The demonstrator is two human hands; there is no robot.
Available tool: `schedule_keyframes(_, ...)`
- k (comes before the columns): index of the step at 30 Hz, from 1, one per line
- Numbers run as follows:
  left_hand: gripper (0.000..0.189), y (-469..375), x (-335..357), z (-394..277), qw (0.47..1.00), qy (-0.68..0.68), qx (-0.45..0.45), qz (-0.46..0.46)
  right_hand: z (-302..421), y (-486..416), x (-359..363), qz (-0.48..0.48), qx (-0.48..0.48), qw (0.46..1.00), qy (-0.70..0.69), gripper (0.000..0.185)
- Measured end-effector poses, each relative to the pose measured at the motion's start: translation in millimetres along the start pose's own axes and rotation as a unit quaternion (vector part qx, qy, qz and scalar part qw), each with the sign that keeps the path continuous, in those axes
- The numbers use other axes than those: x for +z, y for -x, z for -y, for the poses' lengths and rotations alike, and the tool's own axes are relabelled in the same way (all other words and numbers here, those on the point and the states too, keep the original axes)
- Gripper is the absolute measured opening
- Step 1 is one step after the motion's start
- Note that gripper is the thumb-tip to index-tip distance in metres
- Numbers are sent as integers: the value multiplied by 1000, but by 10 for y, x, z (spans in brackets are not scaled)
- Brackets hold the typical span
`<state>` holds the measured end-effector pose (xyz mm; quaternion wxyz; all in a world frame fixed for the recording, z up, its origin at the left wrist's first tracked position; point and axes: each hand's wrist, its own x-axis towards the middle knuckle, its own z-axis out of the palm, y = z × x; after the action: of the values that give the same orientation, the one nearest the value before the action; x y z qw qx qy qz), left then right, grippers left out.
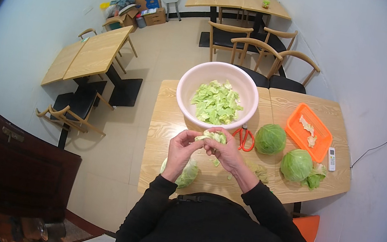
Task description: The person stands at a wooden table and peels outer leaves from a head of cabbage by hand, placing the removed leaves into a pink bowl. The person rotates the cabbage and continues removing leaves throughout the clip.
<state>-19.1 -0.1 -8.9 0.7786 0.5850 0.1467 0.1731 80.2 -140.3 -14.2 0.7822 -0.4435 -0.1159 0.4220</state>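
Observation:
My left hand (183, 149) and my right hand (225, 150) pinch a crumpled pale green cabbage leaf (214, 136) between them, just at the near rim of a large pale pink basin (181, 99). Torn cabbage pieces (215, 102) lie in the basin's bottom. A cabbage head (188, 174) sits partly hidden under my left wrist. Scissors with red handles (244, 139) rest to the right of my hands, their tips towards the basin. Beside them stands a whole green cabbage (270, 139), and a second one (296, 165) is further right.
An orange plastic basket (291, 122) with white scraps stands at the table's right, near a white remote control (331, 159). Loose cabbage leaves (315, 176) touch the right cabbage. Small scraps dot the wooden table (164, 117). Black-seated chairs (287, 83) stand beyond it.

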Motion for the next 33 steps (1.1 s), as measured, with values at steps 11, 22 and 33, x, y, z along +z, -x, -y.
schedule_keyframes(11, 102, 406, -716, 713, 814, -568, -112, -43, 270, -1286, -753, -230, -290, 642, 671, 41)
schedule_keyframes(22, 80, 338, -1127, 645, 905, 30, -419, -64, -1251, -207, -335, 92, -9, 897, 431, 90)
schedule_keyframes(33, 76, 268, -735, 826, 905, 86, -411, -67, -1092, -124, -209, -41, -81, 822, 562, 80)
